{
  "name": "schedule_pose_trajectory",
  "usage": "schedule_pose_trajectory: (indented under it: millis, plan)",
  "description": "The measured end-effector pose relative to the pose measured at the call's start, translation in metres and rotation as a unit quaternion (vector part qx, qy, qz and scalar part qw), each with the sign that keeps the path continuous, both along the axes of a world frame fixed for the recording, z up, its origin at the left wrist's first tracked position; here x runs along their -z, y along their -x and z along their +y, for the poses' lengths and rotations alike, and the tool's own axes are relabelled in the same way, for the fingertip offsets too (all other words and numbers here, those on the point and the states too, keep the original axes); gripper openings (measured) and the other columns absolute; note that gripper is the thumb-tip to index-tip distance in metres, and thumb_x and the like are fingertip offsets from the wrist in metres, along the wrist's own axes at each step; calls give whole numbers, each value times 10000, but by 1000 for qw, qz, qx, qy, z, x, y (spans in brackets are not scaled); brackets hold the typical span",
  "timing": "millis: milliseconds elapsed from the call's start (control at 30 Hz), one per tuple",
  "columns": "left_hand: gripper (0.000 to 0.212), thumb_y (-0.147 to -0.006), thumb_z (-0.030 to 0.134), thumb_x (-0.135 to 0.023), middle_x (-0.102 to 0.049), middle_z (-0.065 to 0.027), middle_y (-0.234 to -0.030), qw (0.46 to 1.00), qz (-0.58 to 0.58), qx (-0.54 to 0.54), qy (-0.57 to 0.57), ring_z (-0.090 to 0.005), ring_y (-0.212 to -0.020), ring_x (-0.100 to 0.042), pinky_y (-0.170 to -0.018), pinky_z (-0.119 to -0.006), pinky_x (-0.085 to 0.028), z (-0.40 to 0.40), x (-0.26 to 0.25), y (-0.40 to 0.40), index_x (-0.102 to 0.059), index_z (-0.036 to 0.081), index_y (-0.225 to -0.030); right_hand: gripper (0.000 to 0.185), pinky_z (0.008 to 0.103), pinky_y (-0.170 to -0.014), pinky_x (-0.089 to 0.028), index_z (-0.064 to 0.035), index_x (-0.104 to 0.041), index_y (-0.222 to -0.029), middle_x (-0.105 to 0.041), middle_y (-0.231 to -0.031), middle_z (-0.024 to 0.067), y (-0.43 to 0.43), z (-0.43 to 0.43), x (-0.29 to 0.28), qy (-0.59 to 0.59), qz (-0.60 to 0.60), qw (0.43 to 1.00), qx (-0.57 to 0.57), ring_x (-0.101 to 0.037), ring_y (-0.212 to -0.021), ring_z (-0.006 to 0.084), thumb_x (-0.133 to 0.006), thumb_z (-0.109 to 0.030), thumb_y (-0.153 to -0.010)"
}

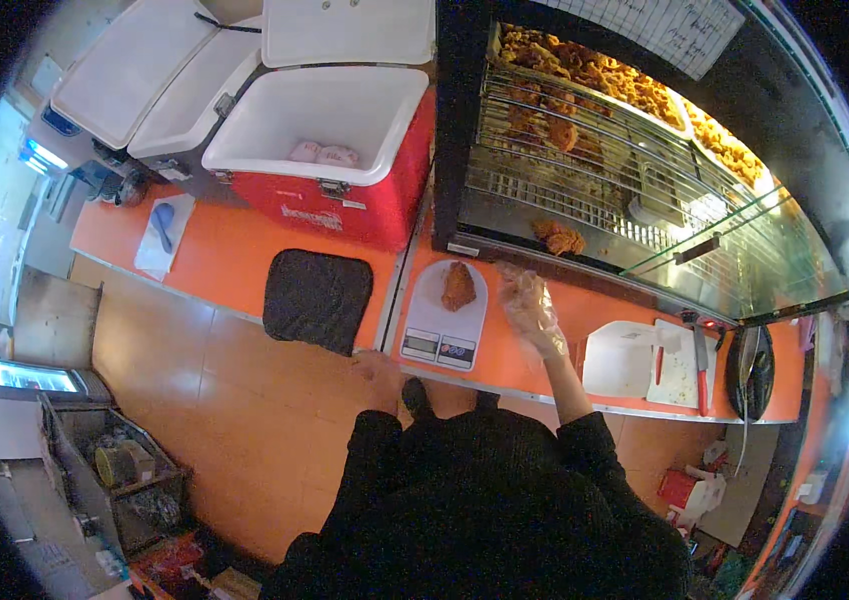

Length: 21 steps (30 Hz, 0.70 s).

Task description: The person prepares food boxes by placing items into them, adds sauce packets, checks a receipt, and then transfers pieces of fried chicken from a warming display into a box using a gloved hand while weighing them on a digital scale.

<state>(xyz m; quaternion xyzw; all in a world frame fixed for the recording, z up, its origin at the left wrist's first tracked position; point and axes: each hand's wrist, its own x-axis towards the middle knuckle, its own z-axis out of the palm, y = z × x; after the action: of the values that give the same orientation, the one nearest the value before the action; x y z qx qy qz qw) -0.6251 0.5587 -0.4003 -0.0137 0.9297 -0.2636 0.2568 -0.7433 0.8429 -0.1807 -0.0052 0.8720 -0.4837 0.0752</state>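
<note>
A piece of fried chicken (458, 286) lies on the white digital kitchen scale (448, 319) on the orange counter. Just right of the scale is my right hand (529, 307) in a clear plastic glove, its fingers pointing towards the display case; whether they hold anything is hard to tell. My bare left hand (379, 375) is at the counter's front edge, below and left of the scale, slightly blurred. Beyond my right hand, another fried piece (561, 237) lies on the floor of the lit display case, while more chicken (563, 124) rests on its wire rack.
Left stand an open red cooler (342, 202) with wrapped packets inside, a black mat (317, 298) overhanging the counter edge and a blue spoon (162, 225) on a cloth. Right are a white container (616, 360), a red-handled knife (702, 375) and the case's glass door (747, 251).
</note>
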Motion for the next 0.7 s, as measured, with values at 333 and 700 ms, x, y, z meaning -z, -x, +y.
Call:
schedule_pose_trajectory:
  millis: [333,700]
  plan:
    - [339,-827,292,-535,-648,-204,-1050,994,58,-12,-88,-360,-1006,-606,-830,-557,-459,-12,-56,5,-696,33,-974,801,456,-1054,-382,-211,-378,-1433,-443,-1408,166,-2,-58,-49,-255,62,936,-234,-471,-1231,383,-714,-329,-717]
    - [450,-873,317,-539,-598,-200,-1195,984,118,-125,-47,-352,-1074,-585,-872,-568,-448,-31,22,-4,-601,5,-1191,480,470,-889,-486,-154,-562,-1225,-590,-1193,180,4,-75,-20,-74,264,945,-180,-559,-1028,390,-634,-221,-755]
